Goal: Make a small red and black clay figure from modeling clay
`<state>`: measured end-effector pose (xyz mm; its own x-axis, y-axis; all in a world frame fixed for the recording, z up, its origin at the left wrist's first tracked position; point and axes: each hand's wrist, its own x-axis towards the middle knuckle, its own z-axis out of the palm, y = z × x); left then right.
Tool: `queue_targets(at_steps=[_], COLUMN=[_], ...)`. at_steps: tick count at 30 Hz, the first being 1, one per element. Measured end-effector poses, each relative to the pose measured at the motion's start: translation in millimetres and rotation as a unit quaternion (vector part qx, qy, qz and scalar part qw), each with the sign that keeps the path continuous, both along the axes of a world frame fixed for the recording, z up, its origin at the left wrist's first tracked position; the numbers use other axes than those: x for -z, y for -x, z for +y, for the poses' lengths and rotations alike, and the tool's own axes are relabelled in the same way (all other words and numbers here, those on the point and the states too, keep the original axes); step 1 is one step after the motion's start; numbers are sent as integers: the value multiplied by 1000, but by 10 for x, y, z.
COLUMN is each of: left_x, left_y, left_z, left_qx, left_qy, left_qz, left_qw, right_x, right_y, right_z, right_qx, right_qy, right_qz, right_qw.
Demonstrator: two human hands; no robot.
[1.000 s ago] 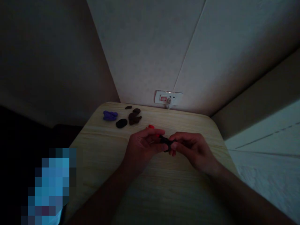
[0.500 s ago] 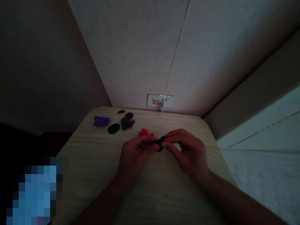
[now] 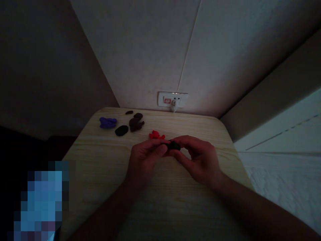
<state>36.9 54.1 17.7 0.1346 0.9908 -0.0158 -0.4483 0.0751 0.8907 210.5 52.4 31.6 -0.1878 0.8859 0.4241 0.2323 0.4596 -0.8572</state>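
Observation:
Between the fingertips of both hands is a black lump of modelling clay (image 3: 173,146), partly covered by the fingers. My left hand (image 3: 146,157) pinches its left side between thumb and fingers. My right hand (image 3: 198,155) has thumb and fingers closed round its right side. Just beyond my left fingers lies a red clay piece (image 3: 155,135), its near part hidden by the hand. Farther left on the table are a flat black clay disc (image 3: 121,130), a brown clay shape (image 3: 135,124) and a purple clay lump (image 3: 107,123).
The pale wooden table (image 3: 160,204) stands against a wall with a socket plate (image 3: 173,99) and a plug in it. A small brown clay bit (image 3: 129,112) lies near the back edge. At lower left is a blurred-out bright blue patch (image 3: 42,201).
The black clay has been turned and worked between my fingers, and its shape looks different. My view has shifted, and the red piece shows more clearly than a second ago.

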Motion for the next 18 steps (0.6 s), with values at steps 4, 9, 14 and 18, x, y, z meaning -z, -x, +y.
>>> queue_targets(at_steps=[4,9,14,18], left_x=[-58,-77,-73,-91], left_y=[5,43,103,97], left_z=[17,75,104,69], left_qx=[-9,-53,-50,-28], left_qy=[-12,-27,-99,-123], left_qz=[42,143,175,205], left_qw=[999,988,978,971], right_x=[-27,-79,-99,-64], right_y=[-20,-56,-116,-104], right_z=[13,43,89,104], right_qx=[17,9,-18,-6], right_qy=[-74,-150,-122,-105], right_qz=[-84,-147,-125,-48], right_qw=[994,978,984,993])
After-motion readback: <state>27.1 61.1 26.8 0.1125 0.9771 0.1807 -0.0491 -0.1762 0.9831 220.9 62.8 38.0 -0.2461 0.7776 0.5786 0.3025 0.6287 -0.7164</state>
